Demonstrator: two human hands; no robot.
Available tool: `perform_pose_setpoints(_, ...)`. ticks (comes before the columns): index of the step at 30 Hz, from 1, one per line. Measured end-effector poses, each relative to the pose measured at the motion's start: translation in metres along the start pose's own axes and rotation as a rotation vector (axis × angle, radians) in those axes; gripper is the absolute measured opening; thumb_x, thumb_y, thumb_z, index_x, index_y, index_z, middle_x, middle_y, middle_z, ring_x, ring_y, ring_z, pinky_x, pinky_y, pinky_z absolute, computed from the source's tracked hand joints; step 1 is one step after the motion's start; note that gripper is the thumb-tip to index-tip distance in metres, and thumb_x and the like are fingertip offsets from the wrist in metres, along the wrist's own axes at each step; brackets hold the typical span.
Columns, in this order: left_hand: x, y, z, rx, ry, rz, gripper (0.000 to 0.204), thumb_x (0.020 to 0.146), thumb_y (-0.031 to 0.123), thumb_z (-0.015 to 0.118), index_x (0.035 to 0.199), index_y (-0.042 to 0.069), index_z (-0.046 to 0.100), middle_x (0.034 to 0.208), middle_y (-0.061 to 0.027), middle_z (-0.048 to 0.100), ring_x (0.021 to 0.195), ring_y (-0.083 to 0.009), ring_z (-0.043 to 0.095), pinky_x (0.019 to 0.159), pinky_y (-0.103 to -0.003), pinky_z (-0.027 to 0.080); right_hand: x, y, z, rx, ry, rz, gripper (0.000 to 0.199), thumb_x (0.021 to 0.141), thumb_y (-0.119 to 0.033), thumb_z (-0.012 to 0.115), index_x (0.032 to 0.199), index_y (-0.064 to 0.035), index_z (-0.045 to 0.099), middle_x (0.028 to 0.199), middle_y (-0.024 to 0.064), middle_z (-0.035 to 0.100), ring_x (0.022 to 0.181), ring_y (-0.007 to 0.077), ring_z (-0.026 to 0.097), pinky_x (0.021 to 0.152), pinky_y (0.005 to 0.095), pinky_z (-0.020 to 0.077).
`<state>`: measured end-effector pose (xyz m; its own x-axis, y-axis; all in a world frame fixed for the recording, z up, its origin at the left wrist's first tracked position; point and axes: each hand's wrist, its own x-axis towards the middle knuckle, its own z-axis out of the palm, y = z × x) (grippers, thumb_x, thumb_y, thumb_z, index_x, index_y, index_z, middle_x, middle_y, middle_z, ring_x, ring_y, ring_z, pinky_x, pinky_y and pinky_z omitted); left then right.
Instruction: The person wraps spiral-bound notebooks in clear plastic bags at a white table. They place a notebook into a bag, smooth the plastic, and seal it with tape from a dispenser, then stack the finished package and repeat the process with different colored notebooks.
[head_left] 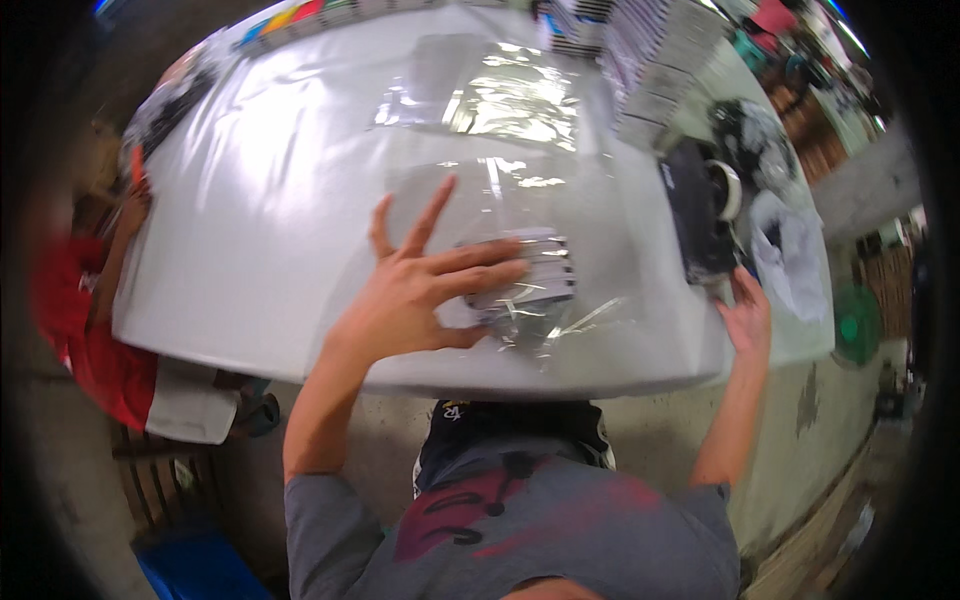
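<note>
My left hand [405,290] is spread wide, its fingertips resting on a small pale stack [545,268] with dark marks along its edge, perhaps booklets. Clear plastic film [585,315] lies around and over this stack and shines in the light. Over to the right, my right hand [747,312] is at the near end of a black tape dispenser [692,205] that carries a roll of tape [730,190]. Its thumb and fingers are drawn together there, and what they pinch is too small to make out.
More clear plastic sheets [515,95] lie farther back on the white table [230,230]. Tall stacks of booklets [660,65] stand at the back right. White plastic bags [785,255] lie beyond the dispenser. A person in red [95,320] sits at the left edge.
</note>
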<state>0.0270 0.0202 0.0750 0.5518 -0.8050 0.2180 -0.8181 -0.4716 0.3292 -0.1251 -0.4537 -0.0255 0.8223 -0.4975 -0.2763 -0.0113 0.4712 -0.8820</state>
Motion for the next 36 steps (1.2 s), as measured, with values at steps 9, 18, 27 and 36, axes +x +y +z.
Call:
perform_pose_setpoints(9,0.003,-0.004,-0.001,-0.038,-0.046,-0.014,0.075,0.055,0.038,0.081,0.125,0.042,0.055,0.136,0.0134,0.048,0.143,-0.0324,0.007,0.106,-0.062,-0.014,-0.007,0.013,0.019,-0.632,0.217,-0.454,0.015,0.083,-0.017,0.069,0.088,-0.0033,0.066,0.108,-0.0005,0.059,0.115,0.0128,0.046,0.099,0.0375,0.0330)
perform_pose_setpoints(18,-0.002,-0.001,-0.001,0.012,-0.050,0.005,0.081,0.041,0.034,0.083,0.116,0.052,0.057,0.139,0.0133,0.045,0.143,-0.0343,0.006,0.109,-0.063,-0.011,-0.051,-0.017,0.109,-0.720,0.190,-0.528,0.030,0.082,-0.008,0.068,0.111,-0.0055,0.066,0.070,0.0044,0.064,0.056,0.0080,0.056,0.048,0.0171,0.0415)
perform_pose_setpoints(27,-0.002,0.000,-0.010,0.069,-0.101,0.032,0.075,0.049,0.033,0.076,0.118,0.053,0.055,0.146,0.0130,0.035,0.143,-0.0346,-0.004,0.105,-0.071,-0.005,-0.058,-0.021,0.302,-0.695,-0.979,-0.025,0.088,0.081,-0.002,0.063,0.149,-0.0144,0.009,0.062,0.0044,0.060,0.046,0.0059,0.049,0.040,0.0178,0.0363)
perform_pose_setpoints(36,-0.003,-0.002,-0.014,0.070,-0.126,0.058,0.069,0.052,0.031,0.074,0.118,0.049,0.058,0.148,0.0078,0.034,0.143,-0.0356,-0.006,0.103,-0.072,-0.004,-0.036,-0.004,0.344,-0.975,-1.143,-0.119,0.090,0.073,-0.010,0.074,0.146,-0.0063,0.020,0.060,0.0104,0.061,0.045,0.0146,0.055,0.044,0.0262,0.0437)
